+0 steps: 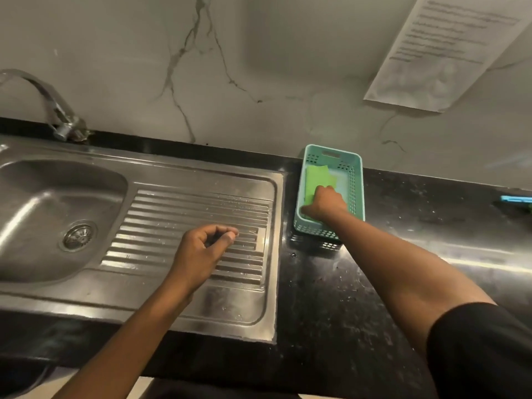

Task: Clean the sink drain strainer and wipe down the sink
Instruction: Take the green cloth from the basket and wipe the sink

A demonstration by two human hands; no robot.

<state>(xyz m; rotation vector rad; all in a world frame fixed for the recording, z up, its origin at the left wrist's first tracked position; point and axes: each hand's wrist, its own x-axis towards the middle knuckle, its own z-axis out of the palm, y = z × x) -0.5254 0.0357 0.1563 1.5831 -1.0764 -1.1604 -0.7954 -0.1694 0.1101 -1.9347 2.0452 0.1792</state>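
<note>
Steel sink (218,300) is running lengthwise left-right; left hand (205,249) is hovering over its drainboard, loosely curled, holding nothing. Strainer (78,237) is sitting in the basin drain. Right hand (326,204) is resting on a green cloth (313,180) lying lengthwise toward the wall in a basket (357,191), grip unclear. Paper (431,53) text unreadable.

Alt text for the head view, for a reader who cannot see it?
A person's right hand reaches into a teal basket on a black counter, onto a green cloth. The left hand hovers, loosely curled, over the draining board of the steel sink; the strainer sits in place.
</note>
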